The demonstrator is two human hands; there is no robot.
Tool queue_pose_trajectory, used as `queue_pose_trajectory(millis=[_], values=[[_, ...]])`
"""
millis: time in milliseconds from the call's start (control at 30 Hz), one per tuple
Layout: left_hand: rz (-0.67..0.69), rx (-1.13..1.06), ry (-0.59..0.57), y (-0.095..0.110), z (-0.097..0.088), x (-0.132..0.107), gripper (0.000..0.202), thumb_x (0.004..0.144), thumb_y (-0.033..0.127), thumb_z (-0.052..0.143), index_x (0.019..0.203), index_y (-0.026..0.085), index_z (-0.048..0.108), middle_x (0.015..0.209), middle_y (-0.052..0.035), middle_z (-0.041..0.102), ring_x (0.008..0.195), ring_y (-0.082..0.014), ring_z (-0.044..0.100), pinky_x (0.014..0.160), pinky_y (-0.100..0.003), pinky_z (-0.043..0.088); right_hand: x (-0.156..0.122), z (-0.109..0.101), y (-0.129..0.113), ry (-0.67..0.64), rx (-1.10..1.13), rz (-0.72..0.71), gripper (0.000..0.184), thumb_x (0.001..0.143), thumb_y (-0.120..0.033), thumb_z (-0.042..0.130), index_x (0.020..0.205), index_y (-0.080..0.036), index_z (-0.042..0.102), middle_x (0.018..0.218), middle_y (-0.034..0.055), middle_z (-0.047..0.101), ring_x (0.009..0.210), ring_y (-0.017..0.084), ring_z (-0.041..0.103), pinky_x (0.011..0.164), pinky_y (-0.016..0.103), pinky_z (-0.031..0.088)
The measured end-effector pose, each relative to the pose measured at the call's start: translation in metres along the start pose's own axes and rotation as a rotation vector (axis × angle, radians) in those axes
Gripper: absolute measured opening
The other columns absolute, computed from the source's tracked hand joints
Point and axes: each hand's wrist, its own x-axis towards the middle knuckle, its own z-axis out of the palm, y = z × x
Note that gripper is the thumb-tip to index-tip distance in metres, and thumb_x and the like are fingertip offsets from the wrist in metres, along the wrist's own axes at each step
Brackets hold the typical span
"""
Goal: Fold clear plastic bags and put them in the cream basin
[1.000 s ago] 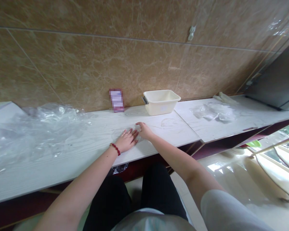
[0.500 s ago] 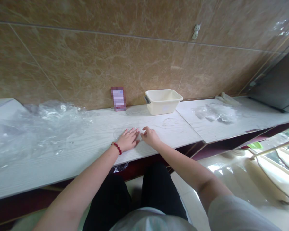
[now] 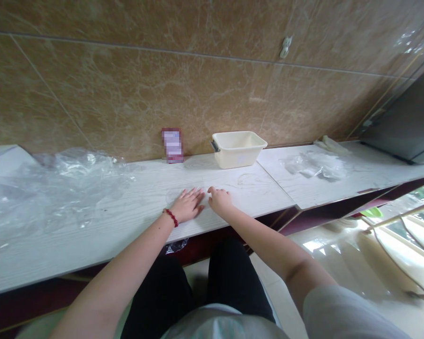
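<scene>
On the white wood-grain counter [image 3: 127, 212], the bare left hand [image 3: 189, 205] and right hand [image 3: 219, 201] rest open, close but apart; the cream plastic tub [image 3: 236, 150] stands ahead, its long side along the counter, a little nearer the right hand.

Head view looks down at left hand [image 3: 188, 205] and right hand [image 3: 219, 200].

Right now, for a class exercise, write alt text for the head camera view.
A person's bare left hand, wearing a red beaded bracelet, and right hand rest side by side on a white wood-grain countertop. Beyond them, a cream plastic tub stands against brown marble-look wall tiles, with crumpled clear plastic sheeting lying to the left.
</scene>
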Motion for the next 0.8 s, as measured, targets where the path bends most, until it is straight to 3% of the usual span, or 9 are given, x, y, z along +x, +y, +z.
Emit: queue_pose_trajectory(millis=[167,333,533,667,800], values=[[0.001,0.019,0.014,0.000,0.002,0.001,0.050,0.083,0.042,0.023,0.126,0.019,0.033,0.133,-0.0056,0.031,0.124,-0.0218,0.020,0.100,-0.043,0.010,0.014,0.005,-0.014,0.127,0.040,-0.134,0.030,0.084,-0.024,0.029,0.110,-0.019,0.043,0.109,0.0100,0.053,0.108,0.021,0.040,0.087,0.038,0.029],[0.022,0.035,0.009,0.001,0.002,0.002,0.046,0.080,0.035,0.031,0.122,0.019,0.039,0.130,-0.0084,0.036,0.122,-0.0231,0.025,0.100,-0.043,0.010,0.029,0.029,-0.027,-0.016,0.119,-0.269,0.043,0.087,-0.036,0.018,0.124,-0.018,0.031,0.128,0.0076,0.038,0.122,0.019,0.024,0.097,0.048,0.015],[-0.015,0.009,0.000,0.001,0.001,0.001,0.052,0.082,0.041,0.024,0.124,0.013,0.036,0.127,-0.0113,0.039,0.121,-0.0218,0.027,0.100,-0.042,0.011,0.033,0.037,-0.010,-0.015,0.026,-0.250,0.050,0.086,-0.042,0.017,0.130,-0.020,0.024,0.134,0.0056,0.027,0.125,0.022,0.018,0.096,0.056,0.004],[-0.042,-0.005,-0.012,0.000,0.003,0.003,0.058,0.082,0.046,0.020,0.127,0.010,0.031,0.133,-0.0101,0.029,0.125,-0.0206,0.017,0.101,-0.039,0.011,0.035,0.036,-0.001,-0.035,-0.025,-0.218,0.048,0.086,-0.038,0.015,0.130,-0.021,0.024,0.136,0.0033,0.023,0.126,0.023,0.014,0.094,0.060,0.003],[-0.254,-0.005,-0.030,-0.007,0.003,0.001,0.061,0.083,0.046,0.014,0.130,0.009,0.023,0.136,-0.0105,0.021,0.126,-0.0217,0.014,0.100,-0.041,0.013,0.037,0.037,-0.002,-0.066,-0.037,-0.187,0.048,0.085,-0.038,0.015,0.130,-0.024,0.024,0.136,0.0010,0.020,0.126,0.024,0.012,0.093,0.060,0.002]])
